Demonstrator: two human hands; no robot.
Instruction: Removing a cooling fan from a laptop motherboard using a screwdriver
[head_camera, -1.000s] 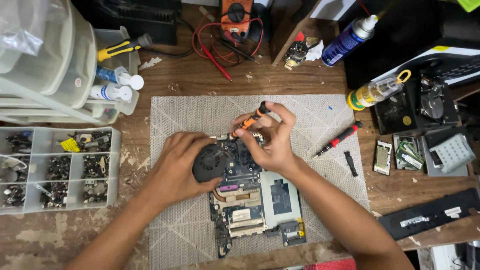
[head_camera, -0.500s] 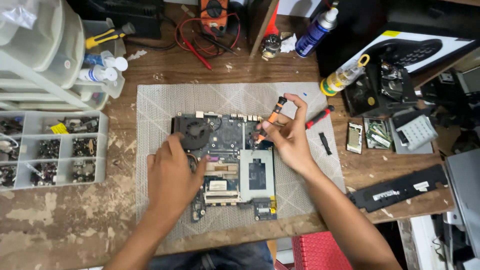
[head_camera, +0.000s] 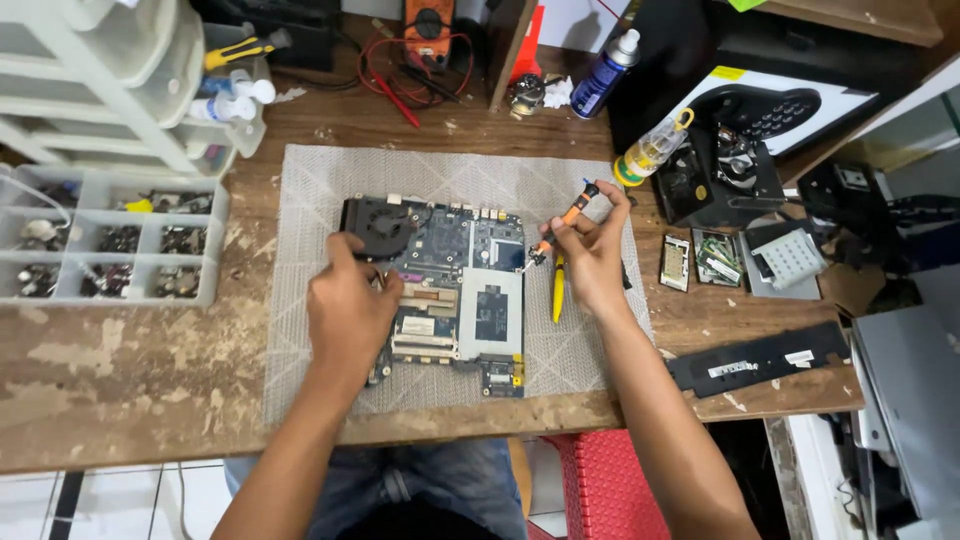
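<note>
A laptop motherboard (head_camera: 455, 290) with a black fan (head_camera: 377, 228) at its upper left lies on a grey mat (head_camera: 320, 180). My left hand (head_camera: 350, 310) rests on the board's left side, just below the fan, fingers pressed down on it. My right hand (head_camera: 590, 255) holds an orange-and-black screwdriver (head_camera: 566, 220) tilted, its tip at the board's right edge. A yellow tool (head_camera: 558, 290) lies on the mat beside that hand.
A clear compartment box of small parts (head_camera: 110, 245) sits at left, plastic drawers (head_camera: 110, 80) behind it. A multimeter with red leads (head_camera: 425, 35), a spray can (head_camera: 605, 72), a small bottle (head_camera: 655, 148), loose modules (head_camera: 700, 260) and a black strip (head_camera: 760, 357) lie around.
My left hand has slid down off the fan to the board's left side. My right hand has carried the screwdriver from over the fan area to the board's right edge.
</note>
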